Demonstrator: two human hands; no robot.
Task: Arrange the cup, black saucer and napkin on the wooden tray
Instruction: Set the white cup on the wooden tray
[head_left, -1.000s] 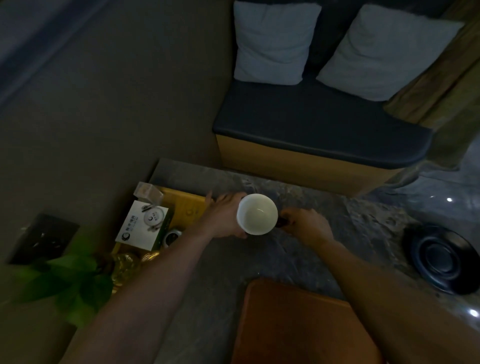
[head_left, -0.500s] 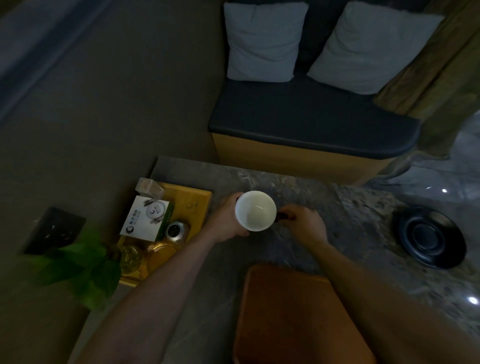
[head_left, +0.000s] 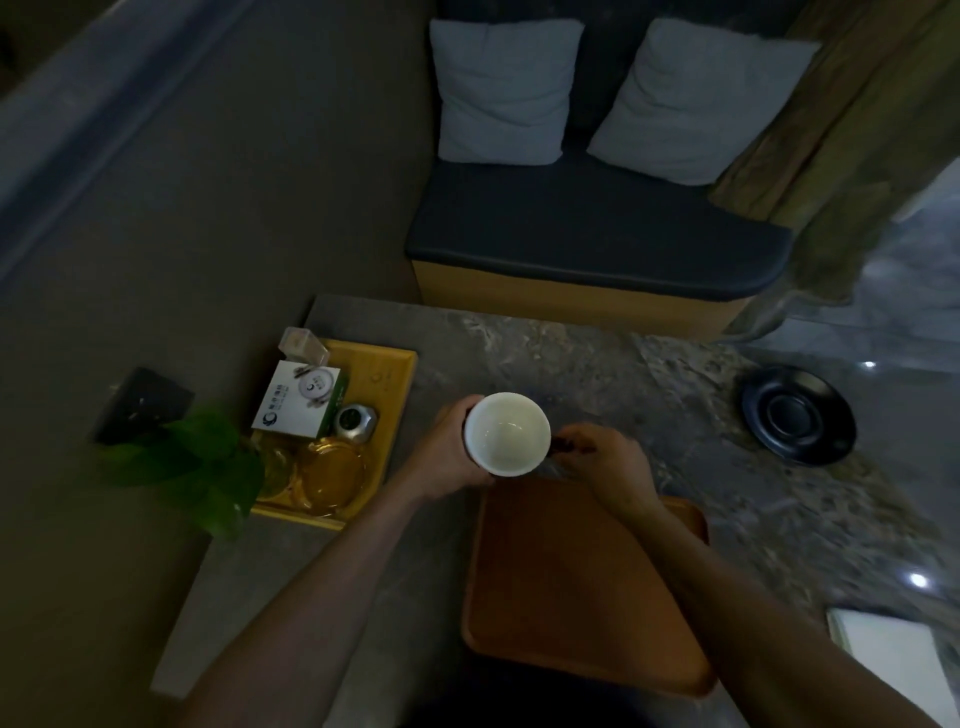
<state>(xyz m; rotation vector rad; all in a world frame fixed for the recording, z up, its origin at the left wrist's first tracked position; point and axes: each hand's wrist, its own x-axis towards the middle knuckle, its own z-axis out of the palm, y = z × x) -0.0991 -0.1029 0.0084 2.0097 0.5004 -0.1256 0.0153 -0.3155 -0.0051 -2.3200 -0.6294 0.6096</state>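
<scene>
A cup (head_left: 506, 432) with a white inside is held above the grey stone table, just beyond the far edge of the brown wooden tray (head_left: 561, 587). My left hand (head_left: 451, 451) wraps its left side. My right hand (head_left: 605, 460) pinches the dark handle on its right. The black saucer (head_left: 797, 414) lies on the table at the far right, apart from both hands. A white napkin (head_left: 885, 656) shows at the lower right edge, partly cut off.
A yellow tray (head_left: 387, 387) at the left holds a white box, a small metal pot and glass dishes. A green plant (head_left: 197, 467) stands beside it. A bench with two cushions (head_left: 506, 91) lies beyond the table.
The cup, held by both hands, has come nearer to me, towards the wooden tray's far edge. The view has tilted down, so more of the tray and the napkin now show.
</scene>
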